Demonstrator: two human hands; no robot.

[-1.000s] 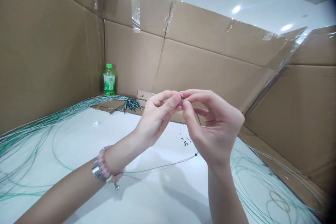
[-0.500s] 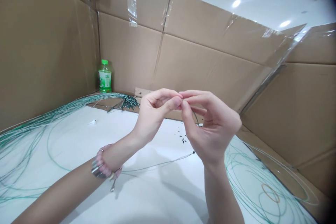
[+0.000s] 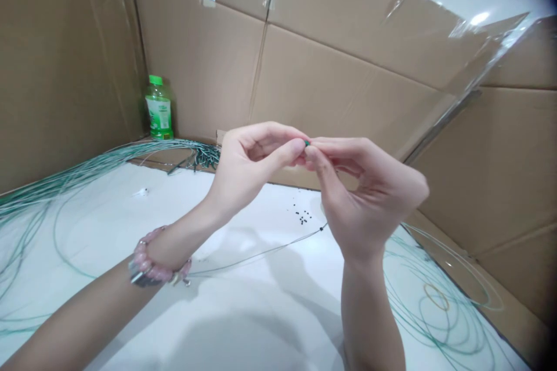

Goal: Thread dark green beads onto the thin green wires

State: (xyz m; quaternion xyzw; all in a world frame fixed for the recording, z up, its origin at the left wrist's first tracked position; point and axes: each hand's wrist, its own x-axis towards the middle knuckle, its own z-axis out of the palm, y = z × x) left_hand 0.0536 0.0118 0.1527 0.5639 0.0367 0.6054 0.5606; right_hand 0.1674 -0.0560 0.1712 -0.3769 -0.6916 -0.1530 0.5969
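My left hand point(image 3: 255, 165) and my right hand point(image 3: 361, 185) meet fingertip to fingertip above the table, both closed in a pinch. Between them shows a small green bit point(image 3: 307, 143), apparently part of a thin green wire; the fingers cover most of it. Below my right hand, a thin wire point(image 3: 270, 250) runs across the white table point(image 3: 243, 313) to a small black piece point(image 3: 321, 229) at its end. Several tiny black pieces point(image 3: 302, 217) lie scattered just behind that. A bracelet of pink beads point(image 3: 150, 261) circles my left wrist.
Long green wires point(image 3: 87, 171) are bundled along the left, their dark ends point(image 3: 204, 155) gathered at the back. Coils of green wire point(image 3: 448, 324) lie at the right. A green bottle point(image 3: 159, 113) stands in the back left corner. Cardboard walls point(image 3: 326, 81) enclose the table.
My view has tilted down slightly. Both hands stay pinched together; my right hand has turned a little to the right, and a green bit now shows between the fingertips.
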